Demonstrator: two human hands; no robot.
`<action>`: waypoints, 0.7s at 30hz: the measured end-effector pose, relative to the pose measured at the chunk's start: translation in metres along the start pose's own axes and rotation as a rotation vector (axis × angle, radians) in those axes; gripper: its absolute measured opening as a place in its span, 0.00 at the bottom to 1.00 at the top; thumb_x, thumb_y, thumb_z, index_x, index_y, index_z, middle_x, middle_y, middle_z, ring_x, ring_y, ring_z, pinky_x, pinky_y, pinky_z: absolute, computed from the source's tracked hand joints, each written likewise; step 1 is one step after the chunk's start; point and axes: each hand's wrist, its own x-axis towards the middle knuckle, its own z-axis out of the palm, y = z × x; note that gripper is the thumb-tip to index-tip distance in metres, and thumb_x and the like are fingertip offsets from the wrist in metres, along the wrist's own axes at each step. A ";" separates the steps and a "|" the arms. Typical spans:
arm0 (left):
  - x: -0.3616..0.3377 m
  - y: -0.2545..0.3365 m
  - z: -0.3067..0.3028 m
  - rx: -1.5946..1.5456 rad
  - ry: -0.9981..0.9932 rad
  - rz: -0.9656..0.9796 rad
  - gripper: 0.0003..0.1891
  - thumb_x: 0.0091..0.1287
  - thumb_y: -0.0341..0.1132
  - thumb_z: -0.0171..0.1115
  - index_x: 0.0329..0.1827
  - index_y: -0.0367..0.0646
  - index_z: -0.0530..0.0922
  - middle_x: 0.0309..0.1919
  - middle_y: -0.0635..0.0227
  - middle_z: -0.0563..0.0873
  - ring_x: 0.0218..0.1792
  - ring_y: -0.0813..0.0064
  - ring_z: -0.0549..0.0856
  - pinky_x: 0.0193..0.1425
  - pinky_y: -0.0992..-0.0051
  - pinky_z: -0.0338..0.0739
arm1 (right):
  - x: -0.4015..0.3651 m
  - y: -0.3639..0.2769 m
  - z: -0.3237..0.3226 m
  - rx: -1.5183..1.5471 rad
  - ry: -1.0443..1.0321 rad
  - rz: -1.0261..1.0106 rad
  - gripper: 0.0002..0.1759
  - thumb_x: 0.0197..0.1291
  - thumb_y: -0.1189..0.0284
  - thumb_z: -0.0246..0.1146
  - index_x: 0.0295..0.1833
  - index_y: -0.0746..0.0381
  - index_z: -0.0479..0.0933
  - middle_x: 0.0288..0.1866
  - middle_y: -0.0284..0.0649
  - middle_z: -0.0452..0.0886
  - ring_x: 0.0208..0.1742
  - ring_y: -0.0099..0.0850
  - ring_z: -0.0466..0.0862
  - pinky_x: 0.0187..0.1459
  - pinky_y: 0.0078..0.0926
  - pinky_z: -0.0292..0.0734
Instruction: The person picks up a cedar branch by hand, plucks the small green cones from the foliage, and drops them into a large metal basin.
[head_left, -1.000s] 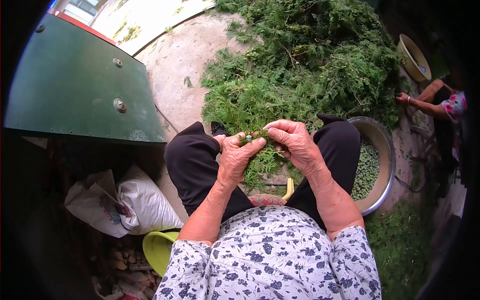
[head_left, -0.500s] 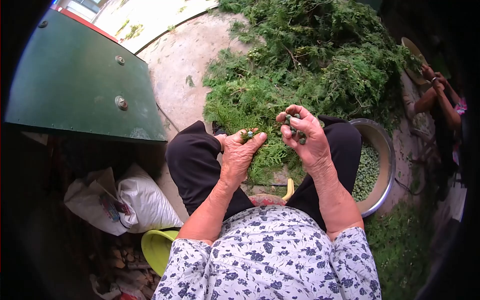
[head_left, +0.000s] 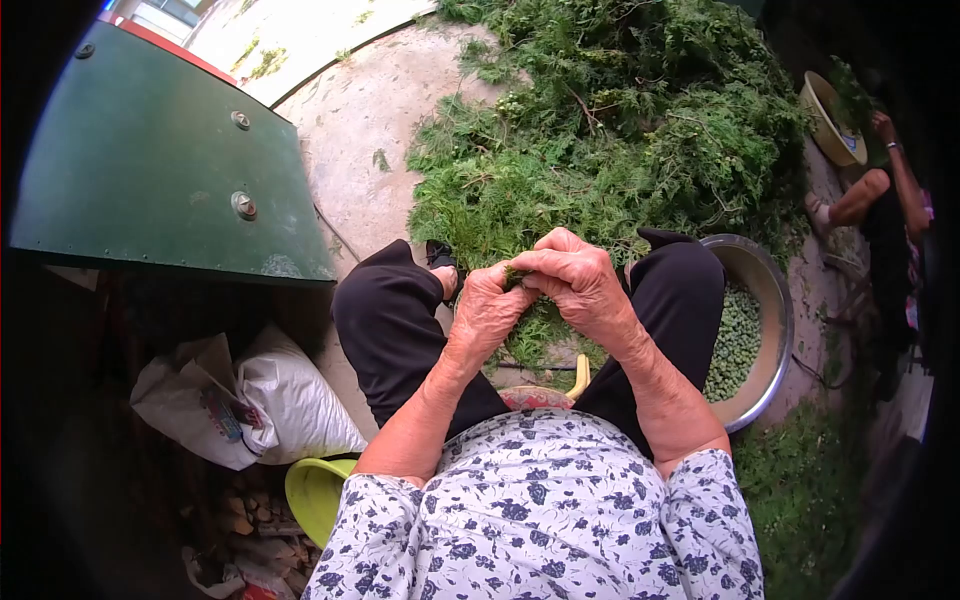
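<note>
My left hand (head_left: 487, 308) is closed on a small green sprig (head_left: 514, 278), held above the cut branches between my knees. Against its fingertips, my right hand (head_left: 583, 285) has its thumb and forefinger pinched at the same sprig. Its other fingers are curled inward, and whatever lies in that palm is hidden. Beside my right knee stands a metal basin (head_left: 777, 330) holding many small green cones (head_left: 735, 345). A large heap of leafy green branches (head_left: 640, 130) spreads over the ground in front of me.
A green metal box (head_left: 160, 160) stands at the left, with white sacks (head_left: 290, 400) and a lime-green bucket (head_left: 318, 495) below it. At the right edge, another person's arm (head_left: 905, 190) and knee are near a yellowish basin (head_left: 835, 125). A yellow handle (head_left: 580, 378) rises between my thighs.
My right hand has moved left to meet my left hand at the sprig, and the cones in it are now out of sight. The other person's hand has lifted away from their knee.
</note>
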 end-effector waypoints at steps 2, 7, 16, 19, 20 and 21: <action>0.000 0.003 0.001 0.032 -0.012 0.029 0.06 0.59 0.27 0.63 0.38 0.36 0.80 0.25 0.78 0.81 0.28 0.91 0.74 0.31 0.84 0.70 | -0.001 0.005 0.002 -0.005 0.006 0.003 0.09 0.50 0.80 0.63 0.40 0.64 0.80 0.29 0.37 0.75 0.33 0.30 0.76 0.35 0.23 0.72; 0.002 0.009 -0.005 0.183 -0.088 -0.067 0.07 0.60 0.29 0.63 0.38 0.35 0.80 0.26 0.77 0.82 0.26 0.89 0.75 0.30 0.84 0.70 | -0.004 0.004 -0.011 0.842 0.111 0.554 0.06 0.56 0.76 0.63 0.39 0.66 0.77 0.23 0.29 0.72 0.22 0.16 0.71 0.20 0.13 0.63; 0.013 0.008 -0.032 -0.664 0.214 -0.112 0.12 0.64 0.42 0.60 0.30 0.42 0.79 0.21 0.76 0.80 0.19 0.84 0.74 0.23 0.82 0.67 | -0.041 0.002 -0.125 0.628 0.675 0.381 0.09 0.59 0.77 0.61 0.46 0.66 0.74 0.26 0.30 0.73 0.21 0.14 0.68 0.16 0.10 0.54; 0.029 -0.013 -0.056 -0.785 0.106 -0.009 0.20 0.66 0.52 0.54 0.33 0.41 0.79 0.14 0.78 0.72 0.14 0.83 0.63 0.21 0.80 0.55 | -0.100 0.043 -0.174 0.406 0.778 0.458 0.12 0.58 0.79 0.60 0.48 0.66 0.73 0.28 0.30 0.75 0.23 0.14 0.69 0.18 0.09 0.57; 0.037 -0.017 -0.063 -0.942 -0.120 0.166 0.20 0.67 0.51 0.52 0.35 0.40 0.79 0.13 0.78 0.70 0.14 0.84 0.61 0.21 0.80 0.55 | -0.119 0.055 -0.183 0.308 0.838 0.519 0.12 0.59 0.77 0.61 0.49 0.66 0.74 0.29 0.30 0.76 0.26 0.14 0.70 0.22 0.10 0.61; 0.040 -0.019 -0.067 -1.086 -0.352 0.346 0.20 0.68 0.50 0.51 0.37 0.39 0.78 0.12 0.78 0.68 0.15 0.84 0.60 0.22 0.79 0.54 | -0.137 0.067 -0.192 0.208 0.898 0.578 0.13 0.59 0.75 0.61 0.49 0.66 0.75 0.31 0.30 0.76 0.28 0.14 0.71 0.26 0.11 0.64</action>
